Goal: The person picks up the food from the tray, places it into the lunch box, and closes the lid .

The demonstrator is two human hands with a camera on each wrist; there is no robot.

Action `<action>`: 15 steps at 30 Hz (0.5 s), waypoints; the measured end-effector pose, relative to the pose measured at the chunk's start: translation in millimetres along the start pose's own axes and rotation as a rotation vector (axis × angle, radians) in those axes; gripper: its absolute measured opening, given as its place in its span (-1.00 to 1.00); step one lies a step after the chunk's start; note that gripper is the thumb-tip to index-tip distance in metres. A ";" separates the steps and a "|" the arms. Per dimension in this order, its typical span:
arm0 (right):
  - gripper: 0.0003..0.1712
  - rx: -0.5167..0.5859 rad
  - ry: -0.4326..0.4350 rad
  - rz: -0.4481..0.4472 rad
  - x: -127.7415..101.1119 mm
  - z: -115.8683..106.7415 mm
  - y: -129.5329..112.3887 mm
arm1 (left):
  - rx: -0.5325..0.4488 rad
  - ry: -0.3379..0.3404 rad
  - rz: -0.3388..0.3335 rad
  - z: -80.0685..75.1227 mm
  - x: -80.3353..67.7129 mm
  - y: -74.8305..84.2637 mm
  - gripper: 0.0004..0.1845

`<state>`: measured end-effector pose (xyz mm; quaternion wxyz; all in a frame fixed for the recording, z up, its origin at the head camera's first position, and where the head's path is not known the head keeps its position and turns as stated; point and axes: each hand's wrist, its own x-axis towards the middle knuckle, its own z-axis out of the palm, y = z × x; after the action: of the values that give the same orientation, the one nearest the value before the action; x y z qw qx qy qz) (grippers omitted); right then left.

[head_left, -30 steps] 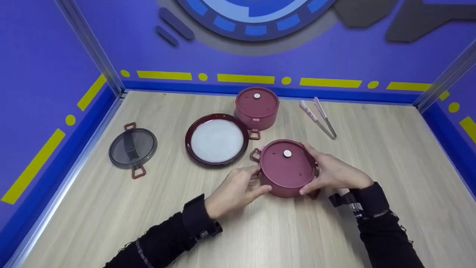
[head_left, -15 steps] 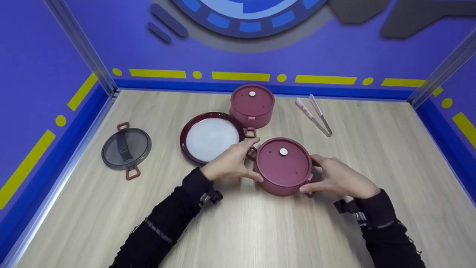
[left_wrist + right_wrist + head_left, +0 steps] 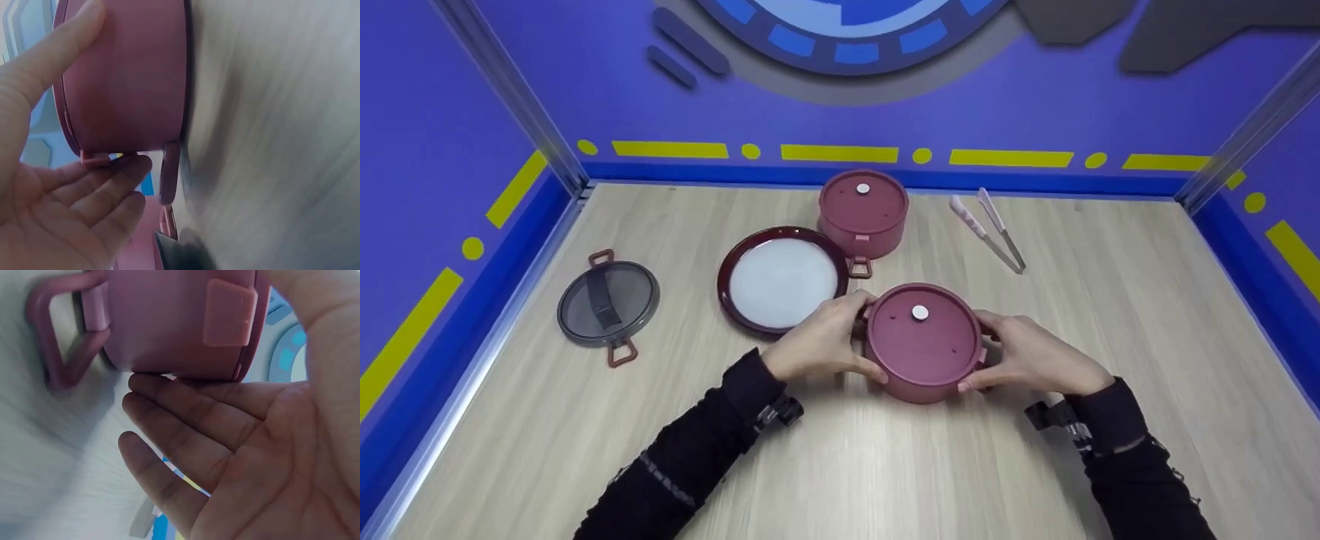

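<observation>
A dark red lidded pot (image 3: 924,352) with a pale round knob stands in front of the plate, between both hands. My left hand (image 3: 825,334) holds it from the left, thumb at its front side and fingers behind, beside the handle. On the opposite side my right hand (image 3: 1035,352) grips the pot, with the thumb near the front and fingers at the far wall. The left wrist view shows the pot's side wall (image 3: 126,79) and a downward-folded handle (image 3: 169,174). In the right wrist view, a loop handle (image 3: 45,332) sticks out near the base.
A dark-red-rimmed white plate (image 3: 784,281) lies behind my left hand. Touching or nearly touching it is a second lidded pot (image 3: 863,214). Pink-handled tongs (image 3: 990,232) lie at the back right. A grey strainer-like lid (image 3: 607,304) with two red handles lies left. Blue walls surround the table.
My left hand has moved from the pot's lower left up to its left side, covering the left handle. The pot has turned a little and shifted slightly toward me.
</observation>
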<state>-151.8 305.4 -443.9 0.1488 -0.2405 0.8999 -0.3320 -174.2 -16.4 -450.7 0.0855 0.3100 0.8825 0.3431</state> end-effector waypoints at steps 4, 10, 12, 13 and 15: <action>0.25 0.028 -0.033 -0.003 1.1 0.1 0.3 | 0.009 0.058 -0.030 5.0 -13.3 9.2 0.00; 0.29 0.022 -0.077 -0.036 0.9 0.5 -2.4 | -0.003 0.108 -0.100 12.2 -32.0 20.1 -0.03; 0.27 0.021 -0.087 -0.049 0.9 1.3 -3.3 | -0.004 0.122 -0.105 14.2 -36.8 22.4 -0.04; 0.26 0.020 -0.090 -0.059 0.9 1.7 -3.6 | -0.002 0.129 -0.103 15.1 -38.7 23.4 -0.05; 0.25 0.017 -0.097 -0.068 0.9 2.6 -4.3 | 0.003 0.140 -0.100 16.5 -42.2 25.1 -0.05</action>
<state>-150.0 300.8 -443.0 0.1831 -0.2858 0.8799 -0.3325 -122.5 -18.5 -449.2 0.0403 0.2410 0.9013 0.3577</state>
